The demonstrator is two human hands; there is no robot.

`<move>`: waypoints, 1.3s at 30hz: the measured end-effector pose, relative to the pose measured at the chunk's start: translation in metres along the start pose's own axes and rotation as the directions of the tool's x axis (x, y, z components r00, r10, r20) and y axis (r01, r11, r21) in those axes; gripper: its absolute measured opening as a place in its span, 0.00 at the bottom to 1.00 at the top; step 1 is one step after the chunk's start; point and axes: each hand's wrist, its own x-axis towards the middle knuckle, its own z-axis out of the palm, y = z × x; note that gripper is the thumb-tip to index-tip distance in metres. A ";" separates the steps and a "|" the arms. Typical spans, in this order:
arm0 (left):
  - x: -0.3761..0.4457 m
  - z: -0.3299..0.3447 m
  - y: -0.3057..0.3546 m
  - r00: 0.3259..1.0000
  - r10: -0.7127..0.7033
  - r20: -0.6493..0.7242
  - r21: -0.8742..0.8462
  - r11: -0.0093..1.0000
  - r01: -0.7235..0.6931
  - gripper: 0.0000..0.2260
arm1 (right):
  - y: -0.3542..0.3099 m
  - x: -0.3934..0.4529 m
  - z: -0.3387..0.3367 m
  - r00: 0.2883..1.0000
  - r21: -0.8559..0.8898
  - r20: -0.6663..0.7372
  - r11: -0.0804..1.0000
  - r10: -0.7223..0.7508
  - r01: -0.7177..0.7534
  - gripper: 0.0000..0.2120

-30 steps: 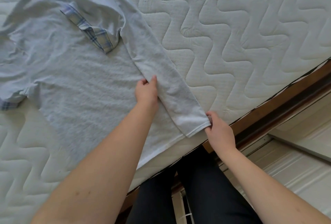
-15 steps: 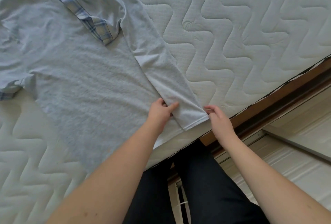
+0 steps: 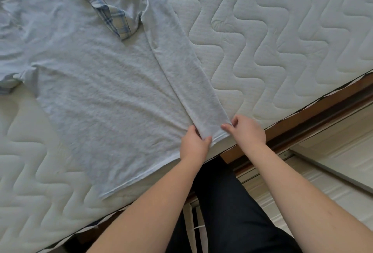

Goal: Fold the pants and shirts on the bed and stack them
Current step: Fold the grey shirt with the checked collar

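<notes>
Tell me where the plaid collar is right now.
The plaid collar lies upper left in the head view, on the grey shirt, far from both hands.

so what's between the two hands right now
In the head view, the hem end of the folded-over strip of the grey shirt spans between the left hand and right hand, both pinching it.

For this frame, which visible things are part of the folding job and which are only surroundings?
Job:
- light grey shirt with plaid-lined collar
- left hand, pinching the folded strip's hem end
- right hand, pinching the same end

Surroundings:
- white quilted mattress
- brown wooden bed frame
</notes>
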 end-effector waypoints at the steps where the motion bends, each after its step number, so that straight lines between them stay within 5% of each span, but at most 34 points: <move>1: -0.001 -0.003 0.001 1.000 -0.012 -0.025 0.034 0.999 0.012 0.12 | -0.002 0.001 -0.003 0.999 -0.019 -0.036 1.000 -0.015 0.014 0.18; 7: 0.034 -0.061 0.025 0.951 0.071 -0.301 -0.110 0.988 -0.109 0.07 | -0.054 0.035 -0.026 0.957 0.244 -0.118 0.927 -0.264 0.286 0.16; 12: 0.099 -0.118 0.078 0.923 -0.011 -0.385 -0.366 0.920 -0.142 0.12 | -0.129 0.082 -0.051 0.973 0.437 -0.095 0.870 -0.209 0.230 0.18; 16: 0.137 -0.156 0.120 0.929 0.001 -0.369 -0.321 0.938 -0.129 0.12 | -0.165 0.115 -0.069 0.985 0.296 -0.039 0.939 -0.169 0.173 0.15; 20: 0.150 -0.177 0.133 0.960 -0.027 -0.278 -0.182 0.983 -0.025 0.07 | -0.168 0.128 -0.089 1.000 0.008 -0.001 1.000 0.022 -0.021 0.22; 24: 0.151 -0.183 0.134 0.967 -0.026 -0.252 -0.203 0.979 -0.026 0.05 | -0.179 0.137 -0.101 0.985 0.111 -0.054 0.980 -0.161 0.166 0.14; 29: 0.164 -0.200 0.155 0.974 -0.034 -0.225 -0.553 0.827 -0.099 0.20 | -0.229 0.162 -0.103 0.928 0.335 -0.200 0.868 -0.314 0.366 0.17; 35: 0.181 -0.214 0.177 0.956 -0.152 -0.250 -0.803 0.585 -0.116 0.13 | -0.284 0.198 -0.109 0.938 0.484 -0.255 0.809 -0.234 0.333 0.15; 39: 0.183 -0.217 0.175 0.962 -0.138 -0.236 -0.847 0.515 -0.134 0.12 | -0.307 0.213 -0.118 0.938 0.481 -0.287 0.817 -0.195 0.317 0.10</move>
